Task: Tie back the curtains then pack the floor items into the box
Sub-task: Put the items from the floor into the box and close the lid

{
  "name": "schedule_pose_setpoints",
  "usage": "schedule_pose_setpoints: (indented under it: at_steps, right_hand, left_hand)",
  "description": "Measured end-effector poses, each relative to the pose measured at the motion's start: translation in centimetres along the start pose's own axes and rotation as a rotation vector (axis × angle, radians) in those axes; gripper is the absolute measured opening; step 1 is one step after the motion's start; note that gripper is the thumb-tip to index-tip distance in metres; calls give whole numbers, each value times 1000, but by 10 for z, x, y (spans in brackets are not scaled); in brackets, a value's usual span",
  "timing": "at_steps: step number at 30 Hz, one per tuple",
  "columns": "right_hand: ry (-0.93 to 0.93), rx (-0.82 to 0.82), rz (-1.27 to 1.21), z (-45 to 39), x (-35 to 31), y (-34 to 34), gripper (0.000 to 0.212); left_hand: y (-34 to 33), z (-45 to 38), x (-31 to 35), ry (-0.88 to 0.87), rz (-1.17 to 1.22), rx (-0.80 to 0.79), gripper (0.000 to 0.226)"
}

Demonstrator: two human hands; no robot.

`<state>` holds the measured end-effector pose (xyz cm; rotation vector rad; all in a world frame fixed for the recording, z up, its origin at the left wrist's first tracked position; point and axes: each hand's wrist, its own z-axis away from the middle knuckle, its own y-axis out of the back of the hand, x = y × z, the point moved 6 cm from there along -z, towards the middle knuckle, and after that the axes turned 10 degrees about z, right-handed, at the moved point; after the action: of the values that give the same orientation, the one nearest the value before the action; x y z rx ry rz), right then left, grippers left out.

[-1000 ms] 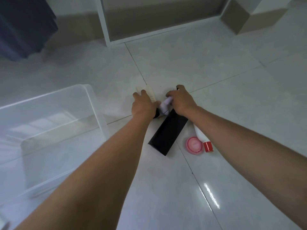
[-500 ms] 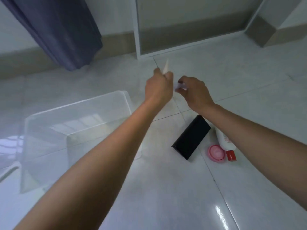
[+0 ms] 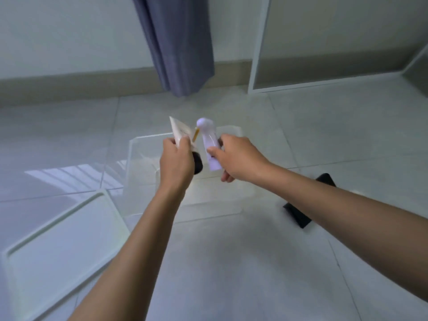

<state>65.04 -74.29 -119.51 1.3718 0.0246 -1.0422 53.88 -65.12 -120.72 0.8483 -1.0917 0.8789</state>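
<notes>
Nearest, at the left, a clear lid (image 3: pixel 58 246) lies flat on the floor (image 3: pixel 231 262). At the right, a black case (image 3: pixel 301 215) lies on the tiles, partly hidden behind the right forearm. Farther in, both hands are raised over the clear box (image 3: pixel 136 158), which stands open on the floor in the middle. The left hand (image 3: pixel 177 162) has its fingers curled round a cream tube (image 3: pixel 179 132) with a black cap (image 3: pixel 196 164) pointing down. Just beside it, the right hand (image 3: pixel 238 157) pinches a lilac bottle (image 3: pixel 208 144) between thumb and fingers, its rounded cap up. Tube and bottle nearly touch. Farthest, a grey-blue curtain (image 3: pixel 178 42) hangs against the wall, left of a white frame (image 3: pixel 259 54).
</notes>
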Motion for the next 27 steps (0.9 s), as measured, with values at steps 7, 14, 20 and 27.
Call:
schedule_pose_setpoints:
  at_steps: [7,14,20,27]
  right_hand:
    - [-159,-271,409,-15,8,-41,25]
    - [-223,-406,601,-31,23,-70,62]
    - [-231,-373,644,-45,35,-77,42]
    - [-243,-340,616,-58,39,-86,50]
  left_hand:
    - [10,1,-50,161,-236,-217,23]
    - [-16,-22,-80,454,-413,-320,16]
    - [-34,-34,-95,525,-396,-392,4]
    - [-42,-43,-100,428,-568,-436,28]
